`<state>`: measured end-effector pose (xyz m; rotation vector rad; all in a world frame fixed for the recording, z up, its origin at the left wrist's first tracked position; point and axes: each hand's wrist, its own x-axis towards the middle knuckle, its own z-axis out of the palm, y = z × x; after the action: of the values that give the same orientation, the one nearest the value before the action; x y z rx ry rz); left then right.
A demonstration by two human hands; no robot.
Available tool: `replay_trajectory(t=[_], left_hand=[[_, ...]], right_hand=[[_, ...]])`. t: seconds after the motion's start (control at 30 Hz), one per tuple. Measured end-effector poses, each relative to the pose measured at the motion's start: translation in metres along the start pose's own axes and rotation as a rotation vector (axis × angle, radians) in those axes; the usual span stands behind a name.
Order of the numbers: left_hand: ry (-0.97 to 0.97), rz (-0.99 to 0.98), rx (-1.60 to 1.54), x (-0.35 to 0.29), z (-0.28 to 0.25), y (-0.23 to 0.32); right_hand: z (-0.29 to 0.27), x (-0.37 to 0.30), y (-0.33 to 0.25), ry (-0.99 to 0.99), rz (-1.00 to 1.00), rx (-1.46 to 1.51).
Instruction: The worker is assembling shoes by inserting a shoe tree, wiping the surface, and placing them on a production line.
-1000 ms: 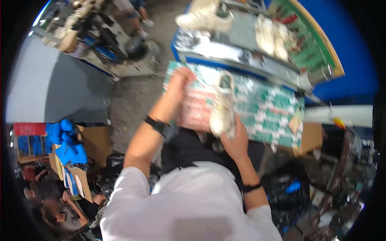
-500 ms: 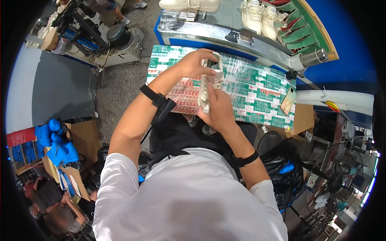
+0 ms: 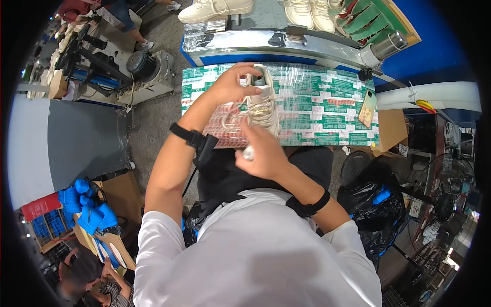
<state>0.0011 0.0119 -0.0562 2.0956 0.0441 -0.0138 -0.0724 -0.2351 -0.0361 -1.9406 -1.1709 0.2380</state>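
Observation:
A cream lace-up sneaker (image 3: 262, 105) rests on the tape-covered work surface (image 3: 307, 128), its heel opening away from me and its laces up. My left hand (image 3: 232, 86) curls round the collar from the left, with fingertips by the opening and the thumb at the tongue. A loose lace trails beside the shoe's left side. Closer to my body, beyond the surface's near edge, my right hand (image 3: 263, 156) is closed, pinching a small white wad (image 3: 248, 153) between thumb and fingers. What this wad is made of does not show, as the hand is slightly blurred.
A phone (image 3: 367, 108) lies at the surface's right end. Behind it, a metal-edged bench (image 3: 276, 40) carries more cream sneakers (image 3: 215, 10) and a rack of green slats (image 3: 363, 20). A grey panel (image 3: 87, 133) stands left; a black bag (image 3: 376, 204) is at right. Other people are at lower left.
The sneaker has turned from its side to laces up. My right hand has come off its toe, back toward my body, with the white wad showing. My left hand stays at the collar.

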Motion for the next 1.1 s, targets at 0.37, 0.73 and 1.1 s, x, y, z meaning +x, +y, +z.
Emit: replay_trajectory(t=[0.37, 0.73, 1.1], left_hand=[[0.288, 0.058, -0.044, -0.009, 0.039, 0.002], [0.301, 0.077, 0.076, -0.005, 0.051, 0.001], [0.31, 0.017, 0.016, -0.008, 0.045, 0.004]], right_hand=[[-0.059, -0.028, 0.056, 0.072, 0.032, -0.355], [-0.051, -0.031, 0.049, 0.187, 0.147, -0.075], [-0.047, -0.028, 0.018, 0.083, 0.089, -0.258]])
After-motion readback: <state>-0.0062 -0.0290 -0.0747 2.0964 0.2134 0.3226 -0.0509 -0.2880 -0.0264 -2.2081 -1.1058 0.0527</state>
